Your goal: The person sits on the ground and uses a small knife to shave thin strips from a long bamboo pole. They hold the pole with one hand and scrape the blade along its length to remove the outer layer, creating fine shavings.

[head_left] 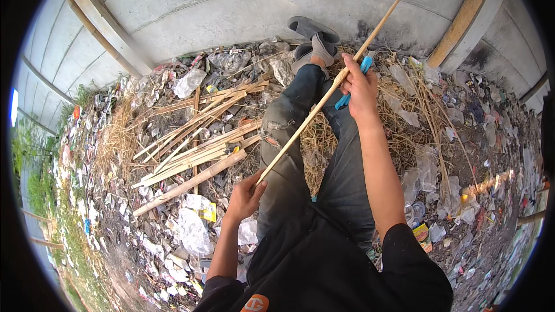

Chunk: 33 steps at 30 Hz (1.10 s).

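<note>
A long thin bamboo stick (312, 115) runs diagonally from my lap up to the top right. My left hand (245, 196) pinches its lower end above my left thigh. My right hand (359, 89) wraps around the stick further up, and also holds a tool with a blue handle (348, 97) against it. My legs in dark jeans (289, 133) stretch forward, and my feet in grey sandals (315, 40) rest against a concrete wall.
A pile of split bamboo strips and sticks (196, 138) lies on the ground to my left. Dry grass, plastic bags and litter cover the ground on both sides. The concrete wall (231, 6) stands ahead, with a wooden post (462, 17) at right.
</note>
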Each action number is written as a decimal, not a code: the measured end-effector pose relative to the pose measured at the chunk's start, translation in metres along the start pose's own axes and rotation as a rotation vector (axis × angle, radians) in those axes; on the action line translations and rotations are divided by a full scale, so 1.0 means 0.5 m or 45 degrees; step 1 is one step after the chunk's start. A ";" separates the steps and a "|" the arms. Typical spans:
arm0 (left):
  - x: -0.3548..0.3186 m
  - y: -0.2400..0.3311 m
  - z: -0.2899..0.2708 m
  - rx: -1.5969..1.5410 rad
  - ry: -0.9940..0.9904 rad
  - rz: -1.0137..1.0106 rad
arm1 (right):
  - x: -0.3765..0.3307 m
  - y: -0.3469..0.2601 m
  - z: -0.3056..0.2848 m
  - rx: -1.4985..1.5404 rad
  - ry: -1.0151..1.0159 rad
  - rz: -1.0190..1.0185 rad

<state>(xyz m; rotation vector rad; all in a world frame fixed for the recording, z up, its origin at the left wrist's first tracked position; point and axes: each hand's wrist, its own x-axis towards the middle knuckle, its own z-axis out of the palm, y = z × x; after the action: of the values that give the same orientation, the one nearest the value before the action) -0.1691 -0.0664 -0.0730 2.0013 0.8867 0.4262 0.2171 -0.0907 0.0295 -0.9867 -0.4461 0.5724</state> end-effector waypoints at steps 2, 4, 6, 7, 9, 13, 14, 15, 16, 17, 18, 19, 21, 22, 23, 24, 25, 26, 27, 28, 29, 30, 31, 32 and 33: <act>-0.036 -0.010 0.005 -0.015 0.042 -0.037 | 0.008 -0.005 -0.009 -0.158 0.054 -0.042; -0.051 -0.013 0.014 0.053 0.100 -0.054 | -0.026 0.010 -0.010 -0.372 -0.040 0.079; -0.043 -0.005 0.043 0.209 0.172 -0.047 | -0.087 0.065 -0.001 -0.474 -0.232 0.176; -0.038 0.006 0.051 0.203 0.189 -0.048 | -0.120 0.094 -0.005 -0.735 -0.305 0.240; -0.034 0.003 0.059 0.241 0.205 -0.093 | -0.184 0.145 -0.024 -1.034 -0.562 0.255; -0.036 -0.017 0.065 0.421 0.212 -0.188 | -0.306 0.195 -0.016 -1.317 -0.803 0.238; -0.036 -0.024 0.067 0.456 0.217 -0.192 | -0.326 0.189 -0.007 -1.316 -0.877 0.249; -0.036 -0.032 0.070 0.492 0.221 -0.197 | -0.342 0.197 -0.001 -1.337 -0.930 0.231; -0.034 -0.036 0.074 0.524 0.223 -0.196 | -0.355 0.206 0.001 -1.363 -0.978 0.212; -0.032 -0.032 0.076 0.541 0.228 -0.195 | -0.365 0.215 0.004 -1.390 -1.027 0.192; -0.028 -0.026 0.079 0.558 0.233 -0.194 | -0.375 0.225 0.006 -1.399 -1.023 0.190; -0.025 -0.022 0.080 0.576 0.246 -0.193 | -0.381 0.229 0.017 -1.407 -1.025 0.181; -0.022 -0.024 0.087 0.636 0.231 -0.197 | -0.390 0.230 0.028 -1.433 -1.040 0.168; -0.025 -0.028 0.092 0.667 0.218 -0.204 | -0.395 0.227 0.034 -1.471 -1.053 0.166; -0.027 -0.033 0.094 0.671 0.219 -0.201 | -0.399 0.225 0.038 -1.509 -1.066 0.165; -0.030 -0.041 0.092 0.676 0.219 -0.198 | -0.402 0.225 0.040 -1.547 -1.078 0.164; -0.034 -0.046 0.093 0.677 0.216 -0.192 | -0.404 0.226 0.038 -1.557 -1.094 0.156; -0.039 -0.053 0.092 0.700 0.200 -0.199 | -0.410 0.231 0.036 -1.568 -1.076 0.133; -0.048 -0.061 0.088 0.723 0.184 -0.207 | -0.419 0.240 0.035 -1.578 -1.059 0.110; -0.055 -0.067 0.088 0.740 0.168 -0.214 | -0.425 0.247 0.031 -1.594 -1.041 0.087; -0.069 -0.061 0.082 0.790 0.140 -0.213 | -0.421 0.249 0.029 -1.591 -0.954 0.065; -0.089 -0.052 0.073 0.778 0.131 -0.211 | -0.406 0.250 0.023 -1.572 -0.906 0.090; -0.114 -0.044 0.062 0.770 0.127 -0.209 | -0.387 0.250 0.018 -1.550 -0.859 0.110; -0.135 -0.044 0.053 0.767 0.126 -0.204 | -0.377 0.255 0.012 -1.523 -0.810 0.125; -0.155 -0.051 0.049 0.818 0.157 -0.159 | -0.378 0.261 0.002 -1.594 -0.846 0.054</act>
<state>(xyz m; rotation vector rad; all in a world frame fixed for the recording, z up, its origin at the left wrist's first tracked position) -0.2188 -0.1277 -0.1049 2.4928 1.3421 0.2051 0.0393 -0.1538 -0.1014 -1.9886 -1.4814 0.6435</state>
